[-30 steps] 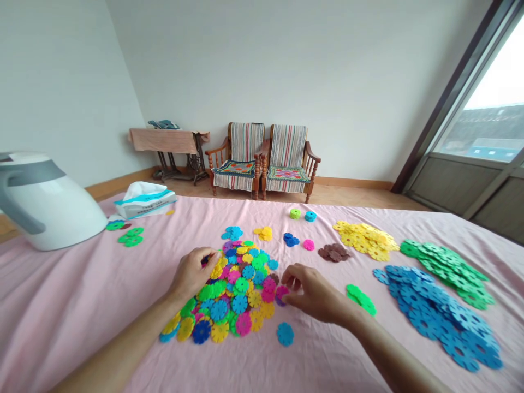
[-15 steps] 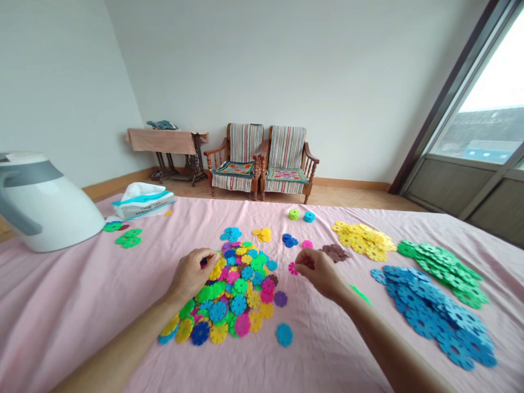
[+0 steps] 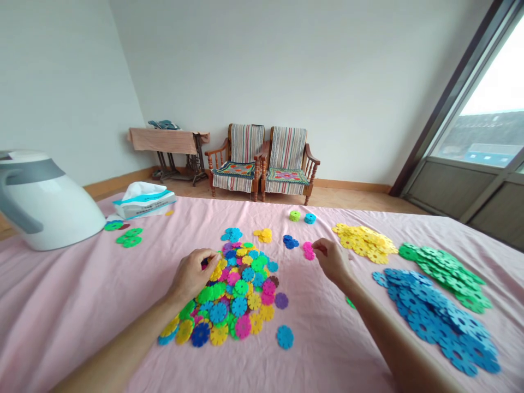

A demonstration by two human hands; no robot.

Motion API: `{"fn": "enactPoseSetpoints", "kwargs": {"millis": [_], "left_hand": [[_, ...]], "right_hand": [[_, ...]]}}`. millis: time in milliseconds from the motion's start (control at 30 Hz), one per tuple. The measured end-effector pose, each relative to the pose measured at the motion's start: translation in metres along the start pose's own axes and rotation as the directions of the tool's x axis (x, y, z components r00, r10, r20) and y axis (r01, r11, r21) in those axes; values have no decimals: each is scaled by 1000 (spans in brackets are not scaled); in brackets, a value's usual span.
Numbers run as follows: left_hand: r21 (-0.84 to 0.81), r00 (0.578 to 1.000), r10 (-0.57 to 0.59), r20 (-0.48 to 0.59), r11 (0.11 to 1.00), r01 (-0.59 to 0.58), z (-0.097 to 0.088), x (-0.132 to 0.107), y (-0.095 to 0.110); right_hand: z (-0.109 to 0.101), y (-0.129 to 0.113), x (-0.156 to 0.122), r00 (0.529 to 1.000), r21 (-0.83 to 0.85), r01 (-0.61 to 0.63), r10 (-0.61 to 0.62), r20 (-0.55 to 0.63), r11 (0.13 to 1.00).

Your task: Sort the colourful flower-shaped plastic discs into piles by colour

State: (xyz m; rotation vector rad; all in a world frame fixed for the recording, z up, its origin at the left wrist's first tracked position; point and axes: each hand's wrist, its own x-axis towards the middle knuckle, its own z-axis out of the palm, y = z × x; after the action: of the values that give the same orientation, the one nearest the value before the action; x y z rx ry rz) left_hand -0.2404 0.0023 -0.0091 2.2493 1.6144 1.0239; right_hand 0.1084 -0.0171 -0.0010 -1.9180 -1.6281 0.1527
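My left hand (image 3: 194, 275) is closed in a pinch over the left side of a mixed pile of notched plastic flower discs (image 3: 239, 286); what its fingertips hold, if anything, is hidden. Beyond the pile, to the right, my right hand (image 3: 333, 263) has thumb and finger pinched at the edge of a pink flower disc (image 3: 308, 252), which overlaps another pink one on the cloth. Small groups of dark blue discs (image 3: 290, 241), yellow discs (image 3: 264, 235) and light blue discs (image 3: 232, 234) lie along the pile's far side.
Larger heaps of yellow (image 3: 364, 242), green (image 3: 446, 275) and blue (image 3: 438, 319) flower pieces spread at the right. Green and blue stacks (image 3: 295, 216) stand at the back. A white kettle (image 3: 53, 202) and a tissue box (image 3: 144, 203) occupy the left of the pink cloth (image 3: 135, 305).
My right hand has carried a pink disc away from me and rightward, onto the other pink disc. The left hand stays in its pinch at the pile.
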Motion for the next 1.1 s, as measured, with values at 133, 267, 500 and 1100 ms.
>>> {"fn": "enactPoseSetpoints", "kwargs": {"millis": [133, 267, 500, 1100], "left_hand": [[-13, 1000, -5, -6, 1000, 5, 0, -1, 0], [-14, 1000, -4, -3, 1000, 4, 0, -1, 0], [-17, 1000, 8, -9, 1000, -8, 1, -1, -2], [-2, 1000, 6, 6, 1000, -6, -1, -1, 0]], "right_hand": [[2, -15, 5, 987, -96, 152, -146, 64, 984], [11, -26, 14, 969, -229, 240, -220, 109, 944], [23, -27, 20, 975, -232, 216, -195, 109, 948], [2, 10, 24, 985, -144, 168, -160, 65, 975]]}}
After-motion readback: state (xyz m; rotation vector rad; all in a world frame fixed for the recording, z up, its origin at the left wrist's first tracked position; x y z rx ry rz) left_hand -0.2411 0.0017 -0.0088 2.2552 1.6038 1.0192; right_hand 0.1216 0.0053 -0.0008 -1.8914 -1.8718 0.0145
